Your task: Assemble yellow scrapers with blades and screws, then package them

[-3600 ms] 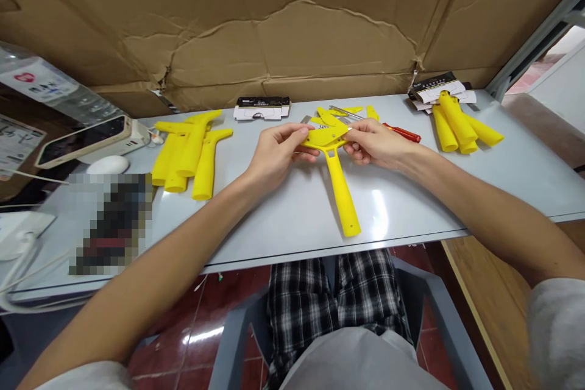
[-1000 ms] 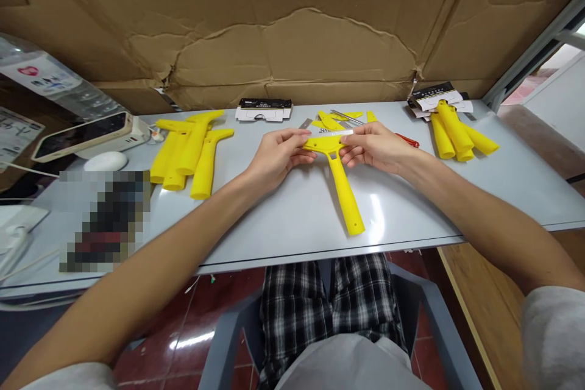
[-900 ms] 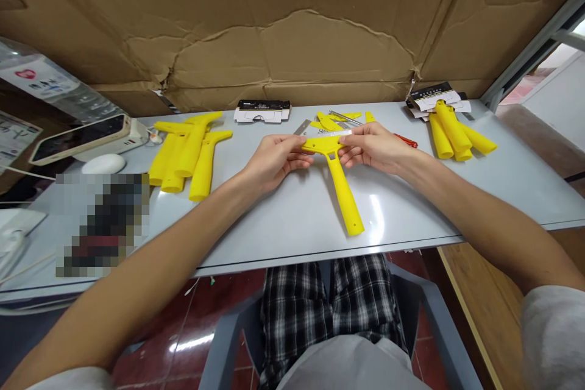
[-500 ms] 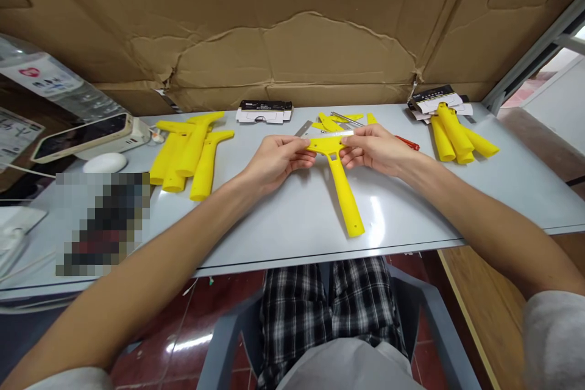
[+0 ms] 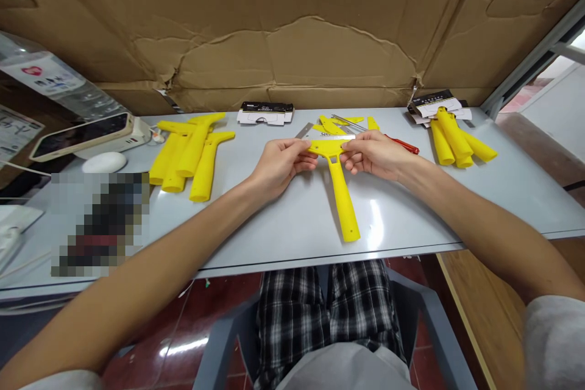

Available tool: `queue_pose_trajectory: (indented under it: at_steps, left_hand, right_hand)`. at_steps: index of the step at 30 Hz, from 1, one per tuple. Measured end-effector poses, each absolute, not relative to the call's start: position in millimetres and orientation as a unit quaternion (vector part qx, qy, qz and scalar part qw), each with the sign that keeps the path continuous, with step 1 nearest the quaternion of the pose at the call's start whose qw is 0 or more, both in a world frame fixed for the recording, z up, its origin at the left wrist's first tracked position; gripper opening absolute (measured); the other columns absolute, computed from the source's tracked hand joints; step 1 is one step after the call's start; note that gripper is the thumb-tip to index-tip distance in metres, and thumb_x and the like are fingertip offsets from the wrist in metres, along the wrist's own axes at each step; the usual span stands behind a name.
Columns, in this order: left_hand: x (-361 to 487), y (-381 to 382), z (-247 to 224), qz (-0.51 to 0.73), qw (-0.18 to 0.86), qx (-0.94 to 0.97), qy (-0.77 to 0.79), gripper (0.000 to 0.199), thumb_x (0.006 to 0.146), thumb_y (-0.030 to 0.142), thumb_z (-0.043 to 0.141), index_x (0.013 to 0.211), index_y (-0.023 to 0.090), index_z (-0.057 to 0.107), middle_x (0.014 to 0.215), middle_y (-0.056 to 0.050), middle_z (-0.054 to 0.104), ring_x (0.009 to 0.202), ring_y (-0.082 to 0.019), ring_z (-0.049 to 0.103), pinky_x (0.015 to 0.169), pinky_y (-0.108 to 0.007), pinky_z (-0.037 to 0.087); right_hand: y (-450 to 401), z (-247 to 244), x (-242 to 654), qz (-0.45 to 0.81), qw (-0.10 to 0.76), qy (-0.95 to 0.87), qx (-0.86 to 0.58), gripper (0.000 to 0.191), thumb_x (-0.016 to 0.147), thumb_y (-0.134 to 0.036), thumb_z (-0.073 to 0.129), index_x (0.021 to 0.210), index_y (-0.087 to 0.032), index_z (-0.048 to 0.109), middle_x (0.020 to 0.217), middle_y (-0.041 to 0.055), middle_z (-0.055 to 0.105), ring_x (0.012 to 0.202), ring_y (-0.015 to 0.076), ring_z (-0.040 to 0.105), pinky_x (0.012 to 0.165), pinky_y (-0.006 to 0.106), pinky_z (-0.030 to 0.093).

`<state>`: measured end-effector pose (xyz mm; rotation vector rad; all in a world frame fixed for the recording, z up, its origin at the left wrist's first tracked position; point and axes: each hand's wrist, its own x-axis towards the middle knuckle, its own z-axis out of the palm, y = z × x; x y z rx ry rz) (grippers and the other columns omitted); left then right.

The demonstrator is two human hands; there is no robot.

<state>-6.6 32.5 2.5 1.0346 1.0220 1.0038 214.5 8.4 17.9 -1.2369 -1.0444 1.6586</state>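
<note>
A yellow scraper (image 5: 343, 198) is held by the two ends of its wide head, its handle pointing down toward the table's front edge. My left hand (image 5: 284, 166) pinches the left end between thumb and fingers. At the right end, my right hand (image 5: 372, 152) grips the head the same way. A metal blade strip (image 5: 338, 136) shows along the head's far edge. Just beyond my hands lie loose yellow scraper parts (image 5: 333, 126), another metal blade (image 5: 305, 130) and a screwdriver with a red handle (image 5: 402, 144).
Several yellow scraper handles (image 5: 194, 155) lie piled on the left, and more yellow handles (image 5: 452, 137) on the right against black-and-white boxes (image 5: 434, 103). A black-and-white box (image 5: 265, 113) sits at the back. A phone (image 5: 80, 137) and white mouse (image 5: 104, 163) are far left. Cardboard (image 5: 292, 55) stands behind.
The scraper's handle end has swung slightly left and toward me. Both hands keep their hold on its head, with hardly any other movement.
</note>
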Motion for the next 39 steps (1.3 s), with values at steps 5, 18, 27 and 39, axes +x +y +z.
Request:
queue_pose_trajectory:
  at_steps: [5,18,27,39]
  left_hand:
    - [-4,26,2,0.420,0.686,0.405,0.435,0.013,0.097,0.021,0.077,0.090,0.010,0.079,0.091,-0.013,0.080,0.075,-0.015,0.077,0.081,-0.027,0.066]
    - [3,12,0,0.408,0.712,0.419,0.389,0.016,0.102,0.025,0.074,0.097,0.011,0.079,0.099,-0.014,0.082,0.087,-0.019,0.079,0.084,-0.031,0.065]
    - [6,3,2,0.375,0.710,0.439,0.403,0.015,0.103,0.023,0.064,0.108,0.012,0.072,0.091,-0.013,0.079,0.070,-0.021,0.076,0.062,-0.033,0.065]
    - [11,-9,19,0.395,0.630,0.484,0.461,0.009,0.107,0.018,0.053,0.099,0.018,0.057,0.060,0.004,0.057,0.042,-0.009,0.049,0.039,-0.019,0.040]
  right_hand:
    - [7,15,211,0.654,0.425,-0.411,-0.472,0.019,0.102,-0.009,0.065,0.083,-0.015,0.065,0.081,0.0131,0.078,0.061,0.0130,0.069,0.053,0.022,0.059]
    - [-2,13,196,0.659,0.440,-0.378,-0.478,0.021,0.106,-0.008,0.060,0.086,-0.012,0.067,0.078,0.0084,0.076,0.059,0.0110,0.070,0.056,0.021,0.060]
    - [-6,5,190,0.676,0.406,-0.397,-0.470,0.024,0.107,-0.015,0.063,0.084,-0.011,0.070,0.077,0.0077,0.075,0.055,0.0102,0.066,0.051,0.022,0.058]
    - [-6,3,195,0.685,0.376,-0.430,-0.453,0.015,0.101,-0.022,0.077,0.092,-0.013,0.070,0.080,0.0080,0.075,0.055,0.0108,0.065,0.050,0.024,0.059]
